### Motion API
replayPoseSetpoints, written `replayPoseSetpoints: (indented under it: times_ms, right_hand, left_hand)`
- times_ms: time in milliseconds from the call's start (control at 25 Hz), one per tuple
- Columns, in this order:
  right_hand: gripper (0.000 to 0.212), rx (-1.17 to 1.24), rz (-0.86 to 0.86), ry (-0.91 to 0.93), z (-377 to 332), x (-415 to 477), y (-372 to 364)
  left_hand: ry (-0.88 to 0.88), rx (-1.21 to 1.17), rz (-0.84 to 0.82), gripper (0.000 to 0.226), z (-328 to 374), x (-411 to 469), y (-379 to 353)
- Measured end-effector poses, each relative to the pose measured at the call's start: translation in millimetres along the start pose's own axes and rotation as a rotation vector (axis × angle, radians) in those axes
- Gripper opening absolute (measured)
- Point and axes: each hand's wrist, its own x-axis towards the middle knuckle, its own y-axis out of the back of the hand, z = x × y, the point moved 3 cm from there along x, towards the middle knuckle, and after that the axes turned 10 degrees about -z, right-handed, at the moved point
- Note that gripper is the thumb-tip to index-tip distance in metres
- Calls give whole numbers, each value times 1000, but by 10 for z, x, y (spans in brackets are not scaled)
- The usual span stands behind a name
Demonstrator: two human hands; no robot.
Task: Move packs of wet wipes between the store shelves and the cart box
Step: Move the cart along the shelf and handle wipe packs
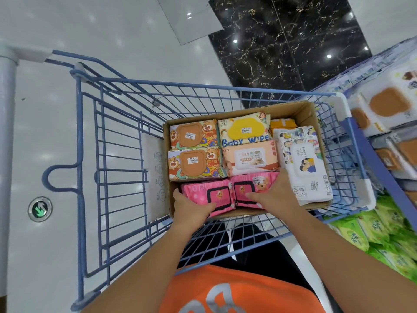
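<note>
Location is reading as a retail shop. A blue wire shopping cart [158, 92] is standing on glossy floor tiles [112, 30]. It is carrying a cardboard box [303, 114] of wet-wipe packs [250, 162], several of them showing a small printed price sticker [245, 131]. Shelves [374, 163] at right are holding stacked rows of matching packs, with green packs [383, 224] lying lowest.

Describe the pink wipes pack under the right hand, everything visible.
The pink wipes pack is soft plastic wrap with pale lettering, a black-framed flip lid showing a bear, and a white price sticker near its far edge. It lies flat in the near row of the cardboard box, against a twin pink pack held by the left hand, a peach pack behind. The right hand rests on it, fingers laid across the lid.
</note>
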Motion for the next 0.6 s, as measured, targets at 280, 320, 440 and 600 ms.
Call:
replayPoseSetpoints:
  times_ms: [280, 320, 440, 600]
  right_hand:
    - [73, 212, -35, 0, -165, -469, 425]
    - [69, 291, -32, 25, -144, -589, 518]
    - [51, 523, -2, 138, -173, -974, 803]
    - [66, 776, 13, 324, -234, -1420, 1252]
  left_hand:
    - [-104, -88, -66, 39, 322, -366, 293]
    - [-143, -108, -97, 39, 386, -490, 362]
    - [-273, -155, -192, 30, 728, -869, 506]
    - [-468, -159, -277, 46, 1298, -1362, 513]
